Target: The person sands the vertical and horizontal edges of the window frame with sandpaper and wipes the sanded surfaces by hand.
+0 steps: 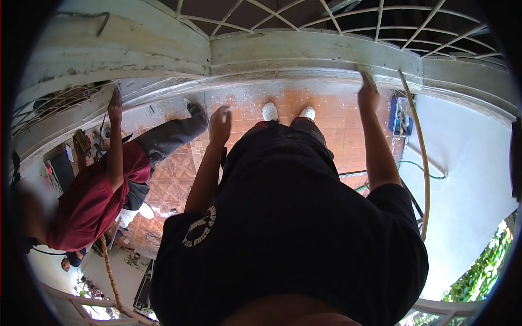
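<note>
My right hand is raised to the weathered pale ledge below the metal lattice. Its fingers are closed and blurred against the ledge face, and a small dark patch shows at the fingertips; what it is I cannot make out. My left hand hangs in front of me over the floor, apart from the ledge. Nothing shows in it, and its fingers are loosely bent with the thumb apart.
At left a person in a maroon shirt reaches to the ledge. A wooden pole leans at right, near a blue container and a green hose. The tiled floor has white specks. Metal lattice runs above the ledge.
</note>
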Demonstrator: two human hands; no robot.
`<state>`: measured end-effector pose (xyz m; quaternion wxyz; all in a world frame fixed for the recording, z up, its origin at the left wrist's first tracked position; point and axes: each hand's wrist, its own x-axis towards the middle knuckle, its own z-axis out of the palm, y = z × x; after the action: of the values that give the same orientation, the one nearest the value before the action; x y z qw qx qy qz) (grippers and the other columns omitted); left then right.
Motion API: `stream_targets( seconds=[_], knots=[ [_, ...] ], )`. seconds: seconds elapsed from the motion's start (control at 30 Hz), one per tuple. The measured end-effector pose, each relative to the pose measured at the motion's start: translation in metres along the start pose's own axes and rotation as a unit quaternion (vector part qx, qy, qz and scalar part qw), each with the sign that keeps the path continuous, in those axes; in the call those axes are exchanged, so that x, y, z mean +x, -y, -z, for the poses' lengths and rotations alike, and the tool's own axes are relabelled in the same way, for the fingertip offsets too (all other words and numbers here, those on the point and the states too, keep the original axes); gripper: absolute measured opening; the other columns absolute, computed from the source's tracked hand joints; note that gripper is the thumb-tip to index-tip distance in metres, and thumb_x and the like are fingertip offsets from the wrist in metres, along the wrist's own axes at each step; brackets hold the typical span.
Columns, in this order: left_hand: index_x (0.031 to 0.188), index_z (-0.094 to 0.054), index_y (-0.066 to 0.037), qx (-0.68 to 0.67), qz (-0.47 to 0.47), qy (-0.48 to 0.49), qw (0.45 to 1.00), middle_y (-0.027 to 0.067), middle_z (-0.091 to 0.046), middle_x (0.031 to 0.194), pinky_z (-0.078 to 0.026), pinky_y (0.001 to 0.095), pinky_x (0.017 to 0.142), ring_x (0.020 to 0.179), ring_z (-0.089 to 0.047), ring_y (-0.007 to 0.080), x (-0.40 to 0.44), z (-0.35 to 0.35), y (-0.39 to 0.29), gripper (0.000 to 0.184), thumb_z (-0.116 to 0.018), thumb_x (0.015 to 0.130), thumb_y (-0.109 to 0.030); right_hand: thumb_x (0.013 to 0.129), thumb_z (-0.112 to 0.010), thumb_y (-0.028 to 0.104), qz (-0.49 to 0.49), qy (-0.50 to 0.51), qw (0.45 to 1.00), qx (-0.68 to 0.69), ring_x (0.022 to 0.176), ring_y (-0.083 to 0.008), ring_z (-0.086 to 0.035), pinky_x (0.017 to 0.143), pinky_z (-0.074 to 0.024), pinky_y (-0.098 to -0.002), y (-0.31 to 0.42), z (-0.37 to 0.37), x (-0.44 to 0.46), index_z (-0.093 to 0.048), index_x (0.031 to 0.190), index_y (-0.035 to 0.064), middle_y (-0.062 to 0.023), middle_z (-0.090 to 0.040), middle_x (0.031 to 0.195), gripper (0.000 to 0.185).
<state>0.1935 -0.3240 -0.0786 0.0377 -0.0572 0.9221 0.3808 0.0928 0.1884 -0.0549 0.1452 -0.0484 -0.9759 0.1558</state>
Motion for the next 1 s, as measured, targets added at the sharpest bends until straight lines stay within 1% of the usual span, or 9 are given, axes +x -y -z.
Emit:
stream_targets(
  seconds=[0.17, 0.33, 0.43, 0.5, 0.57, 0.77, 0.83, 0.87, 1.0],
  knots=[
    [0.149, -0.029, 0.008, 0.184, -0.099, -0.084, 0.974, 0.0299, -0.025, 0.155, -0.015, 0.0551, 0.120, 0.147, -0.017, 0.0466, 0.068, -0.023, -0.111, 0.078, -0.060, 0.092, -0.036, 0.101, -0.047, 0.021, -0.247, 0.032, 0.968, 0.020, 0.096, -0.0381, -0.067, 0.081, -0.0532, -0.0459, -0.043, 0.023, -0.094, -0.067, 0.125, 0.0156, -0.0169, -0.071, 0.109, 0.032],
    [0.145, -0.012, 0.023, 0.274, -0.062, -0.043, 0.959, 0.0456, -0.009, 0.152, -0.007, 0.0583, 0.120, 0.146, -0.005, 0.0562, 0.086, -0.079, -0.125, 0.103, -0.048, 0.095, -0.059, 0.098, -0.050, 0.045, -0.396, 0.226, 0.888, -0.053, 0.100, -0.0445, -0.065, 0.086, -0.0514, -0.0483, -0.052, 0.042, -0.242, -0.071, 0.109, 0.0049, -0.0262, -0.068, 0.103, 0.047],
    [0.146, -0.015, 0.022, 0.295, -0.101, 0.027, 0.950, 0.0435, -0.012, 0.153, -0.008, 0.0575, 0.120, 0.146, -0.010, 0.0542, 0.081, -0.097, -0.157, 0.101, -0.047, 0.094, -0.059, 0.095, -0.055, 0.036, -0.499, 0.280, 0.820, -0.010, 0.098, -0.0369, -0.070, 0.086, -0.0529, -0.0444, -0.068, 0.062, -0.327, -0.070, 0.113, 0.0005, -0.0229, -0.071, 0.106, 0.043],
    [0.144, -0.017, 0.024, 0.274, -0.131, 0.042, 0.952, 0.0459, -0.015, 0.150, -0.011, 0.0588, 0.120, 0.144, -0.011, 0.0567, 0.080, -0.111, -0.187, 0.100, -0.050, 0.095, -0.057, 0.094, -0.058, 0.020, -0.590, 0.214, 0.764, 0.150, 0.080, -0.0145, -0.066, 0.071, -0.0501, -0.0307, -0.086, 0.063, -0.380, -0.073, 0.095, -0.0046, -0.0066, -0.071, 0.082, 0.029],
    [0.144, -0.023, 0.021, 0.217, -0.214, 0.107, 0.946, 0.0424, -0.019, 0.151, -0.014, 0.0584, 0.120, 0.145, -0.013, 0.0541, 0.076, -0.126, -0.214, 0.089, -0.054, 0.095, -0.047, 0.096, -0.059, 0.018, -0.650, 0.182, 0.702, 0.229, 0.072, -0.0161, -0.064, 0.065, -0.0513, -0.0327, -0.071, 0.081, -0.375, -0.070, 0.099, -0.0005, -0.0063, -0.068, 0.082, 0.022],
    [0.150, -0.028, 0.007, 0.112, -0.414, 0.151, 0.891, 0.0318, -0.020, 0.157, -0.017, 0.0565, 0.120, 0.146, -0.018, 0.0496, 0.080, -0.174, -0.233, 0.076, -0.060, 0.093, -0.031, 0.096, -0.059, 0.018, -0.615, 0.182, 0.716, 0.275, 0.078, -0.0163, -0.066, 0.070, -0.0517, -0.0316, -0.095, 0.074, -0.318, -0.070, 0.106, -0.0011, -0.0077, -0.069, 0.090, 0.024],
    [0.153, -0.023, 0.004, 0.127, -0.339, 0.087, 0.928, 0.0299, -0.017, 0.159, -0.016, 0.0553, 0.121, 0.146, -0.018, 0.0484, 0.080, -0.170, -0.226, 0.082, -0.064, 0.090, -0.030, 0.095, -0.059, 0.019, -0.597, 0.192, 0.721, 0.295, 0.083, -0.0170, -0.066, 0.074, -0.0520, -0.0324, -0.121, 0.059, -0.299, -0.069, 0.112, -0.0015, -0.0087, -0.070, 0.094, 0.029],
    [0.153, -0.023, 0.004, 0.113, -0.324, 0.071, 0.937, 0.0288, -0.018, 0.159, -0.016, 0.0546, 0.121, 0.146, -0.019, 0.0474, 0.083, -0.165, -0.212, 0.084, -0.065, 0.089, -0.030, 0.096, -0.061, 0.021, -0.578, 0.178, 0.728, 0.323, 0.056, -0.0061, -0.046, 0.051, -0.0372, -0.0240, -0.134, 0.048, -0.291, -0.070, 0.103, 0.0049, 0.0047, -0.054, 0.069, 0.020],
    [0.153, -0.022, 0.005, 0.190, -0.264, 0.034, 0.945, 0.0264, -0.025, 0.158, -0.018, 0.0531, 0.120, 0.147, -0.020, 0.0440, 0.081, -0.115, -0.162, 0.085, -0.066, 0.090, -0.033, 0.095, -0.062, 0.022, -0.464, 0.212, 0.807, 0.296, 0.063, -0.0068, -0.051, 0.057, -0.0403, -0.0242, -0.166, 0.038, -0.243, -0.069, 0.105, 0.0035, 0.0029, -0.057, 0.073, 0.023]
  ],
)
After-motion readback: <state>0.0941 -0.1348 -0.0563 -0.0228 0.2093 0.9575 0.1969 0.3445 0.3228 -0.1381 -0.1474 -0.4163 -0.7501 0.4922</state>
